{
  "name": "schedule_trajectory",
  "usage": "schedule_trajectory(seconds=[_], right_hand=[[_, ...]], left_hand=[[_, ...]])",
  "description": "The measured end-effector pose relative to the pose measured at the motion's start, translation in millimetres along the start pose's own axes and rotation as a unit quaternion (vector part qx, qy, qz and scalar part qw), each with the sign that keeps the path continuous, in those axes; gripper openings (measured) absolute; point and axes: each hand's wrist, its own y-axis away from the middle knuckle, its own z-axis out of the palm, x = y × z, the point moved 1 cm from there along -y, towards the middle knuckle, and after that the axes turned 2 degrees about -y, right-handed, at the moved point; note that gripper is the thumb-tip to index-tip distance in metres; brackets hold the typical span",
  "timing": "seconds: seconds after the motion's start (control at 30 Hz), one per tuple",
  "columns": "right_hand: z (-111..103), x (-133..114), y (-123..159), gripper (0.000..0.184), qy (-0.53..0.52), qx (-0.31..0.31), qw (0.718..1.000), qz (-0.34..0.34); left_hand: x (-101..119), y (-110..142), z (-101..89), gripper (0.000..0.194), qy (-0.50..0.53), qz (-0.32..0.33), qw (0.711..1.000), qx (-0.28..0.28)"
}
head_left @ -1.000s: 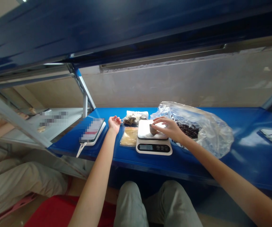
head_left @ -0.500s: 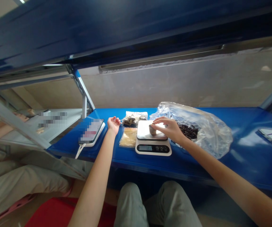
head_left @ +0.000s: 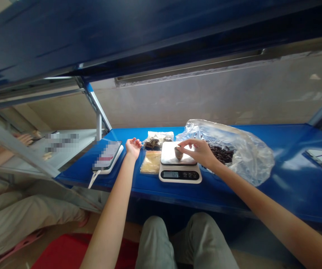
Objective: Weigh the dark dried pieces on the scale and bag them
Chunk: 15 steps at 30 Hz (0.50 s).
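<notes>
The right grip pinched a small cup-like object; a slip could have tipped it onto the scale beneath. The left grip hung half-curled, seemingly empty.

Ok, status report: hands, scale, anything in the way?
Right hand pinching small dark object at the scale. Left hand loosely curled, apparently empty. Clear bag close beside scale.

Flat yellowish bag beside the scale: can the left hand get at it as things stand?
Probably yes: the left hand looks empty and close by, with nothing visible between it and the flat bag; the digital scale stands alongside.
</notes>
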Motion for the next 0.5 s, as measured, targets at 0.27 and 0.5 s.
schedule_trajectory(seconds=[0.27,0.5], right_hand=[[-2.1,-2.0,-0.2,0.017,0.003,-0.014,1.000,0.000],[-1.7,0.8,-0.8,0.016,-0.008,-0.001,1.000,-0.003]], left_hand=[[0.7,-0.9,-1.2,0.012,0.003,0.001,1.000,-0.012],[0.4,-3.1,-2.6,0.015,0.000,0.004,1.000,-0.014]])
